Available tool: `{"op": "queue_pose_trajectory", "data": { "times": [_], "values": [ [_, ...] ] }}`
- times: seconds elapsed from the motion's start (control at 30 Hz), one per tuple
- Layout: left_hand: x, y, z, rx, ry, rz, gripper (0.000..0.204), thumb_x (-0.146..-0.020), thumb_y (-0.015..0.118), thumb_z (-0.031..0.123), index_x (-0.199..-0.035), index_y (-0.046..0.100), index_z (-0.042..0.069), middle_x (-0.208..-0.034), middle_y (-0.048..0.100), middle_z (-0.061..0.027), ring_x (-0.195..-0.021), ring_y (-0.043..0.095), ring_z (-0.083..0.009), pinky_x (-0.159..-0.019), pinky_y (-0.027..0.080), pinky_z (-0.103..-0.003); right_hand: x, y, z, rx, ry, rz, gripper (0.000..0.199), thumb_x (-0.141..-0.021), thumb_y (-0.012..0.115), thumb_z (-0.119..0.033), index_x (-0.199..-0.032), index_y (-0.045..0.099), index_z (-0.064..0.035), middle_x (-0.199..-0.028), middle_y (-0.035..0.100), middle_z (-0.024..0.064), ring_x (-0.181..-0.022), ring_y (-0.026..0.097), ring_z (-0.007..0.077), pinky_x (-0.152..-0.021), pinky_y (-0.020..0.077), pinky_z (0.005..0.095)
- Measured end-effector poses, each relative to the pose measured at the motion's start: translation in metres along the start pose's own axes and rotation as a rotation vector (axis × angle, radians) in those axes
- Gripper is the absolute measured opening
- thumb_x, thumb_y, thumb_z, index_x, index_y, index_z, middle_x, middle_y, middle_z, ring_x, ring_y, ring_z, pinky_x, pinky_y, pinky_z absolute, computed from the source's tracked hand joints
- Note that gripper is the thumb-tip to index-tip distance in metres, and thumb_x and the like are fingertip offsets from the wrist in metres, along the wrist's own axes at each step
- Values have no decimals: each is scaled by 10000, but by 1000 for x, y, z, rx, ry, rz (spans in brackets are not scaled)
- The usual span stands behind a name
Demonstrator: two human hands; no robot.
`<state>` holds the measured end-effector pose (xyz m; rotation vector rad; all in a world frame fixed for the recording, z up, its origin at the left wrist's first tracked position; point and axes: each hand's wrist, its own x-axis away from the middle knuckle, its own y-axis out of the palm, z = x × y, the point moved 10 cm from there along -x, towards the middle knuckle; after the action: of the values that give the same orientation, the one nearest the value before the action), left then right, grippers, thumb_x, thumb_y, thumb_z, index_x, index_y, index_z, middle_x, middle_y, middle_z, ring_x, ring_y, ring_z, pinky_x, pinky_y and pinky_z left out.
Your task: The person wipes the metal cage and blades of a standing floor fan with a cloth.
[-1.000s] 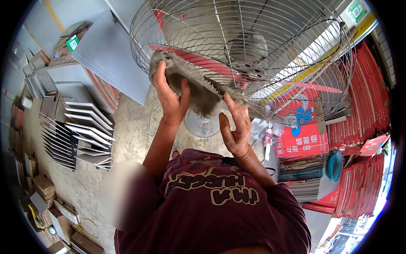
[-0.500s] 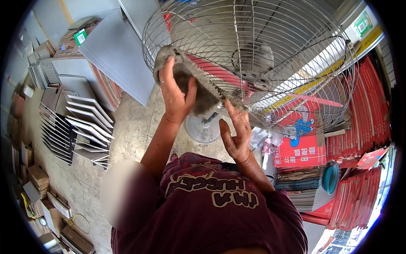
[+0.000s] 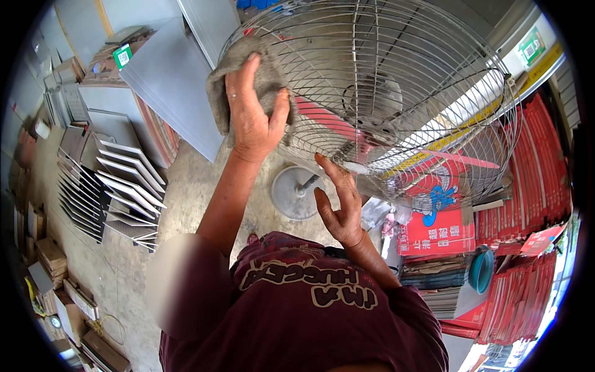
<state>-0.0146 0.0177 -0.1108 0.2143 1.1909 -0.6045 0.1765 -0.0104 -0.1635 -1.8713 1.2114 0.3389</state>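
A large standing fan with a round wire cage (image 3: 355, 56) fills the upper right of the head view. Inside the cage are pink blades (image 3: 325, 118), and a round grey base (image 3: 288, 201) stands on the floor below. My left hand (image 3: 253, 121) grips a dirty grey cloth (image 3: 269, 59) and presses it on the cage's left side, thumb and fingers over the fabric. At the cage's near edge my right hand (image 3: 343, 208) is open, its fingers stretched out and the fingertips at the wires. It holds nothing.
Leaning grey panels (image 3: 180, 80) stand at the left, beside a rack of white sample boards (image 3: 130, 177). Stacked red cartons (image 3: 524, 167) line the right, with a teal bowl (image 3: 482, 271) by them. A red printed box (image 3: 437, 232) lies behind the fan's lower right.
The cloth has shifted left and up with my left hand, away from the lower cage edge, and more of it spreads over the side. My right hand has moved slightly left and down.
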Motion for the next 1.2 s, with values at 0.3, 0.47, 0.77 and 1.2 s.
{"op": "queue_pose_trajectory", "data": {
  "times": [0.3,0.47,0.77,1.2],
  "values": [
    [27,-11,-45,318,-227,163,586,-927,506,27,-1439,230,-39,-1486,286,-195,-1409,249,-329,-1149,184,-405,11,-5,15,-78,65,61,580,-784,573,92,-1347,468,6,-1259,591,187,-1121,577,323,-926,456,375],
    [-30,-19,-3,245,83,75,495,-961,453,58,-1421,292,-29,-1456,355,-183,-1374,326,-318,-1140,225,-410,15,-5,19,-83,75,80,600,-790,559,101,-1370,446,-6,-1247,601,188,-1096,595,303,-871,486,363],
    [-58,-11,-29,325,-86,19,425,-1002,466,203,-1395,401,55,-1405,439,-138,-1327,396,-268,-1108,274,-372,24,-13,26,-116,88,134,605,-799,548,109,-1380,438,-17,-1222,613,184,-1076,610,283,-848,504,352],
    [45,0,-63,308,-346,197,621,-1010,461,238,-1472,119,3,-1520,192,-266,-1421,216,-356,-1146,174,-427,26,-12,29,-143,111,145,604,-803,535,132,-1381,443,-19,-1185,623,176,-1014,627,253,-825,512,327]
  ]
}}
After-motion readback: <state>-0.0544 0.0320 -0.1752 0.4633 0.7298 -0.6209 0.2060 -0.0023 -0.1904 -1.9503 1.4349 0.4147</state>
